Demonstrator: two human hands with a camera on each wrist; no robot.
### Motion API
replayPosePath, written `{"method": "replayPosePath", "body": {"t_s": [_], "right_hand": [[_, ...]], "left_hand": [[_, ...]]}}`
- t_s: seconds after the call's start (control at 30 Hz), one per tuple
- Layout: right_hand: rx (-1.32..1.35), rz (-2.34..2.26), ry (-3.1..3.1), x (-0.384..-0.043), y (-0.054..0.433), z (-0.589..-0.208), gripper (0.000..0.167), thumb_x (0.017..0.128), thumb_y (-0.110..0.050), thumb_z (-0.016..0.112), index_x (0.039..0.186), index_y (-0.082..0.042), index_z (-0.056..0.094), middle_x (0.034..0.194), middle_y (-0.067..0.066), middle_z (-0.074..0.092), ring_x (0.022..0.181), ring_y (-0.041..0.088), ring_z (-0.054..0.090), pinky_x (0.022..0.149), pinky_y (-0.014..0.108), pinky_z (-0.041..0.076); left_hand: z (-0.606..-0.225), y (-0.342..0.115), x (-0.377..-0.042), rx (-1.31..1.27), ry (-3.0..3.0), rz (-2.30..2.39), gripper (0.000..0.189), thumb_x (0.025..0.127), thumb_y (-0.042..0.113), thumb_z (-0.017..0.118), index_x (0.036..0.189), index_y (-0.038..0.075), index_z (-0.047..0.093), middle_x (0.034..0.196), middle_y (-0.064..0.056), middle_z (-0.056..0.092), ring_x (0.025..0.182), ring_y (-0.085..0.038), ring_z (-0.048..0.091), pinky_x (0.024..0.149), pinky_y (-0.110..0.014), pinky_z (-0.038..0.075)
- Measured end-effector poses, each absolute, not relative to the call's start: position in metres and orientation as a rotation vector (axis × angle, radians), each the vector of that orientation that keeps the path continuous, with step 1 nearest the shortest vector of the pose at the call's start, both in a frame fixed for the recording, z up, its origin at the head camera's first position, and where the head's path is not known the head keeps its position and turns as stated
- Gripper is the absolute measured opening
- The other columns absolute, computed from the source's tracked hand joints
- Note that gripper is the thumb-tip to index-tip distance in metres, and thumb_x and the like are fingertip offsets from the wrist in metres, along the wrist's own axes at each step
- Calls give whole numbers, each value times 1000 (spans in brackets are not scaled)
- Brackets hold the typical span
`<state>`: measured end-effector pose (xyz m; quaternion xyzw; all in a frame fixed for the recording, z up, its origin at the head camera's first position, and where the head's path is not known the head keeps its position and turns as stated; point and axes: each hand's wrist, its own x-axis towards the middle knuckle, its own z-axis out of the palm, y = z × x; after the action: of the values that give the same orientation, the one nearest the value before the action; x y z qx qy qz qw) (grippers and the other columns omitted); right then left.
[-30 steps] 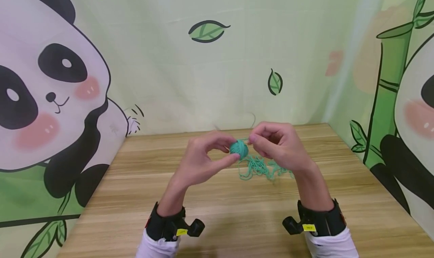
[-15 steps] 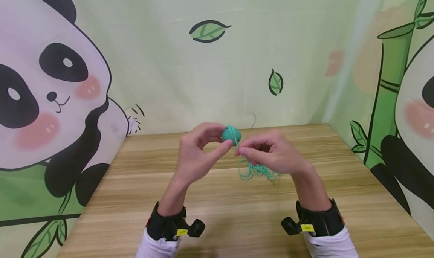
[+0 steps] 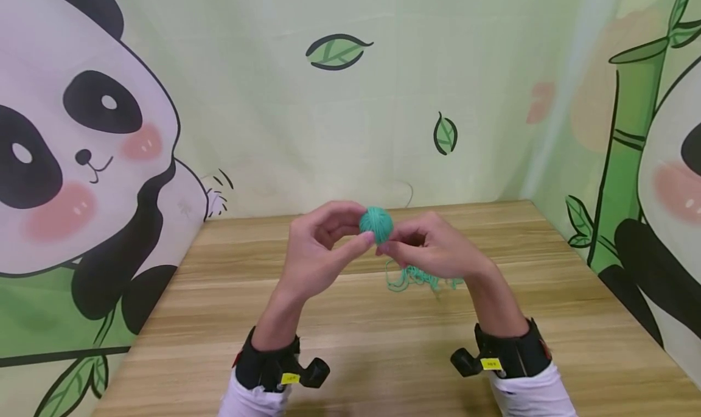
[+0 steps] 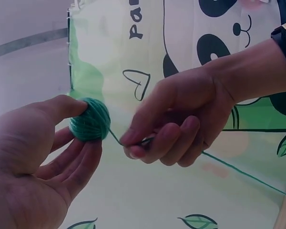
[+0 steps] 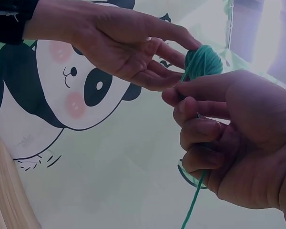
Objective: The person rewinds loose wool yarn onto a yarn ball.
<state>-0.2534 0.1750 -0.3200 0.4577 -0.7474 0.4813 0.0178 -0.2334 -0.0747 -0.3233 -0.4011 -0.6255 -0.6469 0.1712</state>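
A small ball of teal yarn [image 3: 376,224] is held up over the table, gripped between the thumb and fingertips of my left hand [image 3: 320,249]. Close on its right, my right hand [image 3: 432,246] pinches the strand between thumb and forefinger. In the left wrist view a short taut length runs from the yarn ball [image 4: 91,120] to the pinching fingers. From the curled lower fingers of the right hand [image 5: 233,138] the yarn strand [image 5: 195,200] trails downward in the right wrist view. Part of the ball is hidden there behind the right thumb.
A loose tangle of teal yarn [image 3: 413,277] lies on the wooden table [image 3: 378,344] below the right hand, partly covered by it. Behind the table hangs a pale green cloth backdrop [image 3: 263,131] printed with pandas, leaves and bamboo.
The ball has moved left and slightly up with my left hand. My right hand, pinching the strand, has come from above the ball's right side down to its lower right.
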Motion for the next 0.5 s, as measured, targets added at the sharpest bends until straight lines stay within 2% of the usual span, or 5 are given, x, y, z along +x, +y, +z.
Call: {"method": "replayPosePath", "body": {"t_s": [0.1, 0.2, 0.23, 0.37, 0.5], "right_hand": [[1362, 1531, -2359, -254, 176, -320, 14, 109, -3, 67, 104, -5, 81, 73, 9, 64, 59, 12, 54, 52, 22, 45], [1290, 1565, -2380, -256, 177, -322, 15, 110, -5, 66, 106, -5, 80, 76, 7, 65, 62, 13, 57, 55, 23, 48], [1270, 1570, -2377, -257, 178, -322, 15, 110, -5, 65, 107, -5, 80, 77, 5, 65, 63, 14, 58, 55, 23, 49], [1210, 1590, -2339, -257, 181, -322, 16, 110, -4, 65, 110, -3, 81, 78, 1, 66, 64, 14, 57, 56, 22, 49], [1237, 1675, -2254, -257, 182, -321, 15, 113, -5, 65, 106, -1, 78, 72, -1, 60, 57, 15, 49, 49, 24, 43]], "left_hand": [[-323, -75, -232, -1163, -1781, -1853, 34, 93, -11, 83, 125, -11, 73, 117, -13, 83, 106, -12, 81, 97, -31, 71], [-321, -76, -230, -1190, -1788, -1865, 33, 93, -12, 82, 124, -11, 73, 114, -8, 83, 102, -11, 81, 95, -30, 71], [-321, -76, -230, -1204, -1795, -1866, 33, 92, -13, 82, 124, -11, 73, 113, -8, 83, 101, -11, 81, 95, -30, 71], [-321, -77, -229, -1280, -1851, -1845, 32, 91, -14, 81, 123, -9, 75, 112, -27, 79, 97, -13, 80, 92, -32, 72], [-323, -77, -230, -1358, -1922, -1797, 32, 92, -14, 83, 122, -7, 76, 113, -29, 78, 96, -15, 80, 91, -35, 72]]}}
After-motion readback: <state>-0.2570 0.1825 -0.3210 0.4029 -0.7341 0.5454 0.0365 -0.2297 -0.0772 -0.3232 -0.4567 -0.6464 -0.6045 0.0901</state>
